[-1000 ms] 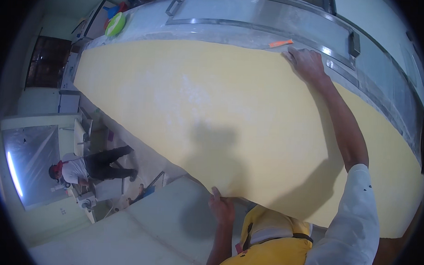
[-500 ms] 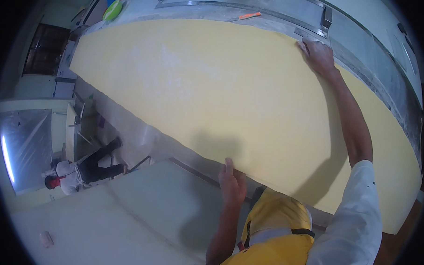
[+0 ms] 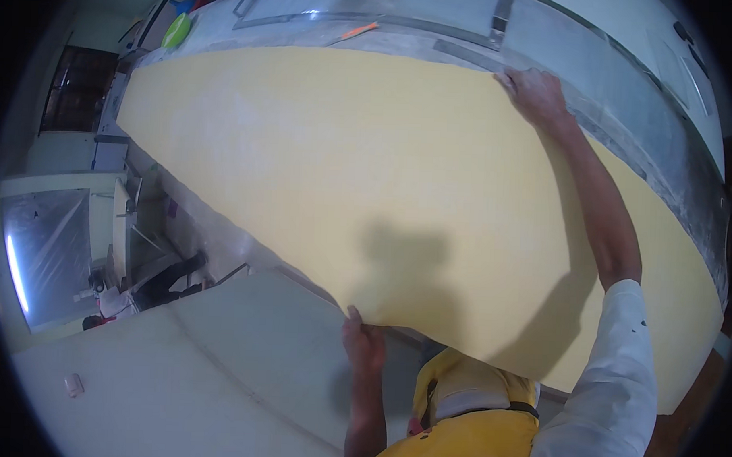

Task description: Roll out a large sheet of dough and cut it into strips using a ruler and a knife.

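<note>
A long, pale yellow sheet (image 3: 287,177), thin and pliant with whitish patches, covers most of the worktop; its material I cannot tell. My left hand (image 3: 364,341) grips its near edge, thumb on top and the other fingers mostly hidden beneath. That edge bends up to a corner at the thumb. At the far edge is my right hand (image 3: 536,97), its arm stretched across the sheet, its fingers curled closed over the border. The shadow of my head and arm falls on the yellow surface.
Beyond the sheet lie an orange-handled tool (image 3: 359,31), a flat grey strip (image 3: 469,56) and a metal frame (image 3: 373,19). A green bowl (image 3: 177,31) stands at the far left. Another person (image 3: 150,292) is at left, past a pale panel (image 3: 241,345).
My left hand has shifted left and nearer, pulling the sheet's near edge with it. The far edge has come nearer, showing more of the grey strip. My right hand stays at the far edge.
</note>
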A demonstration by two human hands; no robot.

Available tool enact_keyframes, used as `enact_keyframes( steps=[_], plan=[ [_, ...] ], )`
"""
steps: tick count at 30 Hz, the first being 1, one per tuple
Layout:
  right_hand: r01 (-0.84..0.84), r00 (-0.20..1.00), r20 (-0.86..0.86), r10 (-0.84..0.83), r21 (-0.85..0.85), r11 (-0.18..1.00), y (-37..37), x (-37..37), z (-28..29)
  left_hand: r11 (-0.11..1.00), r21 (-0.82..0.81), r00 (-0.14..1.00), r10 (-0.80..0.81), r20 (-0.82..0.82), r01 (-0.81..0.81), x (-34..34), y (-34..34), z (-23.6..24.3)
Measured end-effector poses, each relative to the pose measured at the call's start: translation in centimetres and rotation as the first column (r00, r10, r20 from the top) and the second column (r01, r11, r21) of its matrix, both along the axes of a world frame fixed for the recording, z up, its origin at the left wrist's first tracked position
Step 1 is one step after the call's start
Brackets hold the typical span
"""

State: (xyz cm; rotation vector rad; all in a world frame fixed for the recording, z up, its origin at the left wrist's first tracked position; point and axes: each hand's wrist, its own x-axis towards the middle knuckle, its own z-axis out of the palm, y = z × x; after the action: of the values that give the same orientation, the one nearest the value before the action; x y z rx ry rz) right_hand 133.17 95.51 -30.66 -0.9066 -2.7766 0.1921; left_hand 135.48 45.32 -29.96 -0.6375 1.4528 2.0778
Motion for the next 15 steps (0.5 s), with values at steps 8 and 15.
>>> enact_keyframes(
  steps=[8, 15],
  plan=[
    [0.049, 0.999, 0.007, -0.049, 0.01, 0.999, 0.8, 6.3, 0.6, 0.999, 0.025, 0.989, -0.027, 0.147, 0.024, 8.6, 3.4, 0.5],
    [0.12, 0.992, -0.034, -0.125, -0.108, 0.987, -0.9, 11.5, 0.9, 0.999, -0.03, 0.997, 0.012, 0.074, -0.01, 14.4, 5.0, -0.2]
  ],
)
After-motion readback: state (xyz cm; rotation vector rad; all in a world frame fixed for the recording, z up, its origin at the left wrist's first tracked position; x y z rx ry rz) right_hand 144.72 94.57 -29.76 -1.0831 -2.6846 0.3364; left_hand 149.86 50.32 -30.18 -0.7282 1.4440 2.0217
